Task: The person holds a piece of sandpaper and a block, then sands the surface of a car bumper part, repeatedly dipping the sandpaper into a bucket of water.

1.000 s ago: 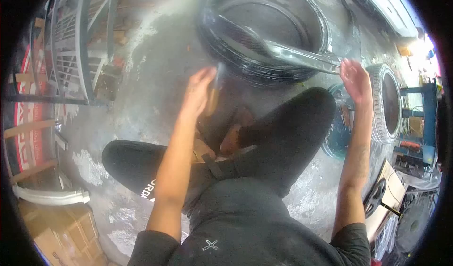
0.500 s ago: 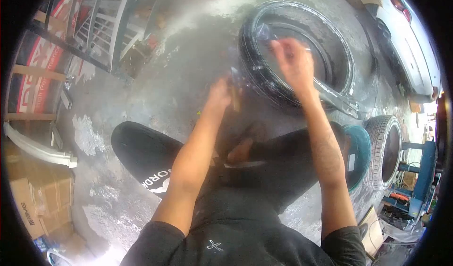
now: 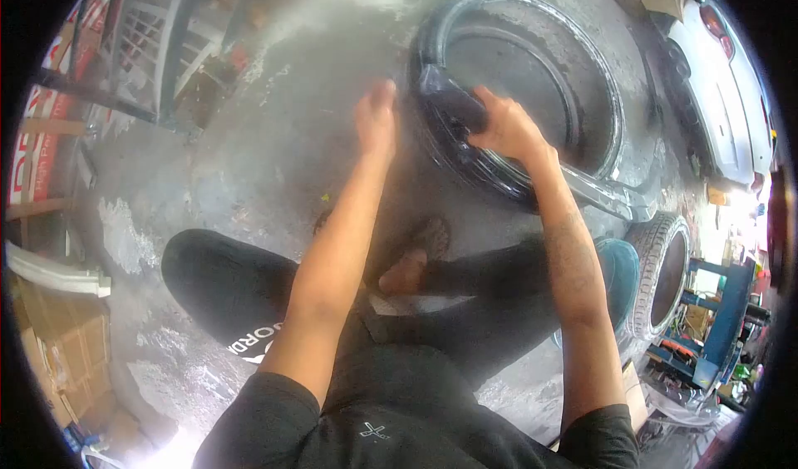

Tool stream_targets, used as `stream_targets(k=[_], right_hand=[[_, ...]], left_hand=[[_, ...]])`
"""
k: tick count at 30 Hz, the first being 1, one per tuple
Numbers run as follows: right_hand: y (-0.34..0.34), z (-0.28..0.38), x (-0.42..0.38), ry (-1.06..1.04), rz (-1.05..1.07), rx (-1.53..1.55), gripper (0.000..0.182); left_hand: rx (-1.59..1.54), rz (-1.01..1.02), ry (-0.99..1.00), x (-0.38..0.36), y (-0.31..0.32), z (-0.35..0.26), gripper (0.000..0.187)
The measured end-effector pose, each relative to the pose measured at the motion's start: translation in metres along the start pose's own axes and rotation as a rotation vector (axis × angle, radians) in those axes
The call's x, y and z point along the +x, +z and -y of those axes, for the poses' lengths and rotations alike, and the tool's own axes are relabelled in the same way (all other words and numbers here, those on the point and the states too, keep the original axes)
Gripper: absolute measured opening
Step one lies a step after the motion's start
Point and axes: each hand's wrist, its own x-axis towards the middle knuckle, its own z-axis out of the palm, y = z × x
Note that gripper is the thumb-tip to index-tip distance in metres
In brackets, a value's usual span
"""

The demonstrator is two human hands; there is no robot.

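My right hand (image 3: pixel 511 128) is closed round a dark, elongated piece (image 3: pixel 455 99) whose exact kind I cannot make out. It lies over the left rim of a black, wet-looking tyre (image 3: pixel 613 78) that rests flat on the floor. To the left, apart from the tyre, my left hand (image 3: pixel 378 120) hangs above bare concrete. Its fingers are blurred by motion, so whether they hold anything does not show. A long dark strip (image 3: pixel 603 188) runs along the tyre's lower right side, below my right forearm.
My folded legs (image 3: pixel 224 269) frame the near floor. At right are a teal round stool-like object (image 3: pixel 617 282), an upright tyre (image 3: pixel 657 278), a blue metal stand (image 3: pixel 727 319) and a pale car part (image 3: pixel 723 95). Metal racks (image 3: pixel 158 45) and cardboard boxes (image 3: pixel 71 344) stand at left.
My right hand has moved slightly down and left and now grips the dark piece at the tyre's rim. My left hand has moved up and left; the brownish item near it no longer shows.
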Motion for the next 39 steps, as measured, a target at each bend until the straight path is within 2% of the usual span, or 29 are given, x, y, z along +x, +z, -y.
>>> stream_targets(k=[1,3,4,5,7,9,11,13,14,15,17,18,19,21,22,23,25,26,27,29,30,31,33,34,35,37,38,39], right_hand=[[0.002,-0.005,-0.002,-0.033,-0.01,0.011,0.076],[-0.002,0.001,-0.005,0.005,-0.01,-0.025,0.078],[-0.002,0.004,-0.005,0.008,-0.014,-0.052,0.079],[0.001,0.001,-0.005,0.01,-0.009,-0.045,0.079],[0.005,-0.006,-0.002,-0.053,-0.04,0.004,0.076],[0.005,-0.005,0.001,-0.072,-0.045,0.012,0.072],[0.004,-0.004,0.002,-0.003,0.003,0.018,0.069],[0.007,-0.004,-0.002,-0.069,-0.043,0.028,0.067],[0.003,-0.001,-0.001,-0.03,-0.011,0.026,0.065],[-0.001,0.002,0.003,0.001,0.01,0.023,0.064],[0.002,-0.005,0.007,-0.029,-0.016,0.033,0.062],[0.006,-0.01,0.007,-0.052,-0.043,0.029,0.062],[0.01,-0.015,0.006,-0.076,-0.062,0.02,0.061],[0.011,-0.013,0.002,-0.072,-0.029,0.046,0.059],[0.01,-0.013,0.003,-0.074,-0.029,0.035,0.059],[0.006,-0.012,0.008,-0.085,-0.04,0.024,0.059],[0.001,-0.019,0.015,-0.123,-0.069,0.042,0.059],[0.006,-0.022,0.01,-0.135,-0.072,0.065,0.059],[0.01,-0.02,0.005,-0.125,-0.054,0.071,0.059],[0.005,-0.012,0.009,-0.064,-0.029,0.07,0.06],[0.006,-0.011,0.009,-0.09,-0.049,0.055,0.06],[0.007,-0.012,0.008,-0.099,-0.059,0.048,0.06],[0.007,-0.018,0.01,-0.156,-0.081,0.019,0.059],[0.009,-0.021,0.01,-0.182,-0.115,0.034,0.059],[0.01,-0.019,0.008,-0.178,-0.099,0.041,0.059],[0.0,-0.008,0.011,-0.011,0.035,0.103,0.06],[-0.004,0.001,0.007,-0.013,0.02,0.062,0.061],[-0.002,0.0,0.003,-0.016,0.018,0.061,0.061]], left_hand=[[0.001,0.011,-0.02,-0.005,0.008,-0.008,0.048],[0.374,0.002,0.326,-0.02,0.027,-0.035,0.049],[0.403,-0.019,0.467,-0.023,0.034,-0.032,0.047],[0.411,-0.019,0.462,-0.032,0.038,-0.032,0.047],[0.602,-0.044,0.704,-0.061,0.049,-0.029,0.044],[0.425,-0.038,0.633,-0.075,0.057,-0.013,0.039],[0.476,-0.016,0.682,-0.05,0.059,-0.017,0.036],[0.315,-0.156,0.535,-0.031,0.066,-0.023,0.032],[0.366,-0.189,0.655,-0.036,0.069,-0.014,0.029],[0.35,-0.095,0.672,-0.06,0.07,-0.018,0.029],[0.367,-0.071,0.684,-0.089,0.07,-0.008,0.029],[0.405,-0.071,0.782,-0.08,0.067,-0.011,0.028],[0.406,-0.072,0.768,-0.063,0.068,-0.014,0.028],[0.319,-0.174,0.609,-0.033,0.07,-0.019,0.026],[0.306,-0.171,0.616,-0.042,0.071,-0.021,0.024],[0.276,-0.115,0.733,-0.057,0.072,-0.009,0.024],[0.443,-0.067,0.738,-0.091,0.068,-0.013,0.024],[0.358,0.004,0.769,-0.078,0.062,-0.01,0.025],[0.365,0.004,0.748,-0.066,0.061,-0.008,0.025],[0.365,-0.133,0.637,-0.038,0.067,-0.015,0.028],[0.389,-0.178,0.706,-0.044,0.067,-0.015,0.028],[0.382,-0.183,0.718,-0.058,0.067,-0.015,0.028],[0.399,-0.053,0.698,-0.086,0.064,-0.014,0.026],[0.417,-0.019,0.772,-0.077,0.06,-0.016,0.027],[0.425,-0.022,0.756,-0.062,0.059,-0.018,0.027],[0.436,-0.167,0.674,-0.015,0.061,-0.016,0.03],[0.438,-0.166,0.67,-0.006,0.053,-0.012,0.03],[0.387,-0.208,0.552,0.001,0.046,-0.011,0.03]])
